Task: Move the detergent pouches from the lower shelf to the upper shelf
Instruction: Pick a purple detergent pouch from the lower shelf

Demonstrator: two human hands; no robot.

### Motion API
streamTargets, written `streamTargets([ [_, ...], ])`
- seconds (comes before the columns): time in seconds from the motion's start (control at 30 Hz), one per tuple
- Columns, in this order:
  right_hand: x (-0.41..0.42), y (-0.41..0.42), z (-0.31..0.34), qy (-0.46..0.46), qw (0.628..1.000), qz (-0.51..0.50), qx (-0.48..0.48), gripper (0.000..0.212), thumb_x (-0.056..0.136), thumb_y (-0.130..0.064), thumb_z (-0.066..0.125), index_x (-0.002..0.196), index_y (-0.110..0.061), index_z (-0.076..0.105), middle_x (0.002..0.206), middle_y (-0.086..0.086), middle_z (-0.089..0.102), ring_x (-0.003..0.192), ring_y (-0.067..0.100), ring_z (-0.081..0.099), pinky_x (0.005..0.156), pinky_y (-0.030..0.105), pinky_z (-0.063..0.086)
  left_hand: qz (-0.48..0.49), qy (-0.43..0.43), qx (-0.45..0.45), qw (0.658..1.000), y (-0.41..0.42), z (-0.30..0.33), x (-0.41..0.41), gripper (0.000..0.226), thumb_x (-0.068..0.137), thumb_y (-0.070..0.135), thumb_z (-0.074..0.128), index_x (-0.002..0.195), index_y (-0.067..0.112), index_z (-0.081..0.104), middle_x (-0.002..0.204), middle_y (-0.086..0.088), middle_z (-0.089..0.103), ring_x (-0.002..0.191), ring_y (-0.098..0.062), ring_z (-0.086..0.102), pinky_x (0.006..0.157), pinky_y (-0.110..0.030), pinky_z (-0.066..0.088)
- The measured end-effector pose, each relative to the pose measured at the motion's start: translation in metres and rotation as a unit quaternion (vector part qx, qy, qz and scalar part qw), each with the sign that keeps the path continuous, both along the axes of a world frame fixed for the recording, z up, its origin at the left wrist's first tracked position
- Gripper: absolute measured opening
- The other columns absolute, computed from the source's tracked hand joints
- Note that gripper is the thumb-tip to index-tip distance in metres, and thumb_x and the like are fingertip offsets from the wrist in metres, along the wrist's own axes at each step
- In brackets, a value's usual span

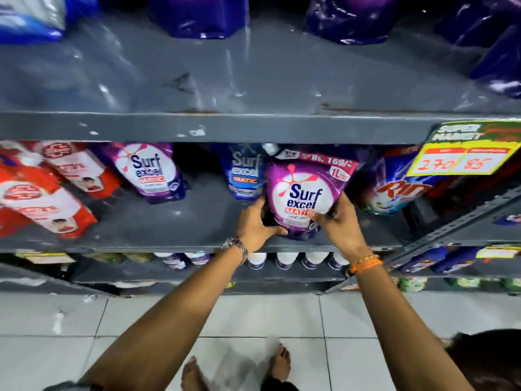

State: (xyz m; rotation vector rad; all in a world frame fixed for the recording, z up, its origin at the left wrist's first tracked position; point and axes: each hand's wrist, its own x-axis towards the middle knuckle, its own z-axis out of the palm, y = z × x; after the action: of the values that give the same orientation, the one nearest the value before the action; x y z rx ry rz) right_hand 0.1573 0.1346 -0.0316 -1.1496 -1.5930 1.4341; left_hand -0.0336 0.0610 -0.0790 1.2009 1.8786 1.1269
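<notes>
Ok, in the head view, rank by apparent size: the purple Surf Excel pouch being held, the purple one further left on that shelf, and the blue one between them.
1. Held purple Surf Excel pouch, largest, though nearest the camera.
2. Left purple Surf Excel pouch.
3. Blue Surf Excel pouch, partly hidden, so unsure.

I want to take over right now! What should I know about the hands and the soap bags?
Left hand and right hand: both grip the purple Surf Excel pouch, at the lower shelf, low on its sides.
Left there: another purple Surf Excel pouch and a blue Surf Excel pouch.
Upper shelf: purple pouches stand at the back.
Next: lift the held pouch up, then the other two.
</notes>
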Motion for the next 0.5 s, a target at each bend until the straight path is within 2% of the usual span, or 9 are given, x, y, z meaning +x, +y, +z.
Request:
streamTargets([
  [0.13,-0.039,-0.031,0.005,0.019,0.998,0.053,-0.024,0.059,0.08,0.008,0.078,0.131,-0.008,0.054,0.127,0.011,0.071,0.117,0.022,0.07,0.097,0.041,0.059,0.026,0.024,-0.011,0.999,-0.056,0.006,-0.039,0.082,0.052,0.03,0.099,0.125,0.016,0.063,0.113,-0.004,0.079,0.1,-0.019,0.076,0.089,-0.043,0.062],
  [0.23,-0.086,-0.051,0.011,0.022,0.995,0.09,-0.028,0.056,0.08,0.009,0.077,0.124,-0.018,0.057,0.123,0.006,0.073,0.112,0.018,0.072,0.095,0.04,0.061,0.055,0.024,-0.006,0.998,-0.093,0.013,-0.082,0.079,0.052,0.029,0.098,0.122,0.016,0.065,0.106,0.001,0.081,0.096,-0.015,0.077,0.086,-0.037,0.063],
  [0.33,-0.14,-0.069,0.015,0.018,0.992,0.125,-0.027,0.054,0.079,0.008,0.078,0.115,-0.026,0.058,0.117,0.001,0.074,0.108,0.016,0.072,0.095,0.041,0.06,0.093,0.013,0.001,0.996,-0.125,0.016,-0.128,0.066,0.049,0.027,0.098,0.107,0.032,0.065,0.091,0.024,0.076,0.088,0.009,0.073,0.079,-0.019,0.061],
  [0.37,-0.158,-0.075,0.017,0.019,0.99,0.137,-0.025,0.055,0.078,0.008,0.079,0.116,-0.026,0.057,0.119,0.002,0.074,0.11,0.017,0.072,0.095,0.041,0.06,0.11,0.014,0.005,0.994,-0.133,0.017,-0.143,0.066,0.049,0.024,0.099,0.103,0.035,0.063,0.089,0.026,0.075,0.085,0.016,0.071,0.077,-0.013,0.059],
  [0.43,-0.19,-0.085,0.019,0.018,0.988,0.149,-0.016,0.056,0.076,0.007,0.081,0.114,-0.027,0.057,0.116,0.001,0.074,0.109,0.016,0.072,0.093,0.041,0.06,0.142,0.019,0.006,0.99,-0.145,0.017,-0.17,0.068,0.049,0.015,0.1,0.104,0.028,0.063,0.097,0.013,0.076,0.081,0.021,0.067,0.074,-0.008,0.057],
  [0.5,-0.221,-0.094,0.018,0.013,0.988,0.154,-0.004,0.057,0.074,0.008,0.082,0.109,-0.031,0.058,0.108,-0.005,0.074,0.099,0.005,0.073,0.092,0.04,0.062,0.166,0.023,0.016,0.986,-0.155,0.015,-0.196,0.071,0.049,0.01,0.099,0.111,0.019,0.065,0.104,-0.002,0.078,0.084,0.012,0.071,0.077,-0.014,0.06],
])
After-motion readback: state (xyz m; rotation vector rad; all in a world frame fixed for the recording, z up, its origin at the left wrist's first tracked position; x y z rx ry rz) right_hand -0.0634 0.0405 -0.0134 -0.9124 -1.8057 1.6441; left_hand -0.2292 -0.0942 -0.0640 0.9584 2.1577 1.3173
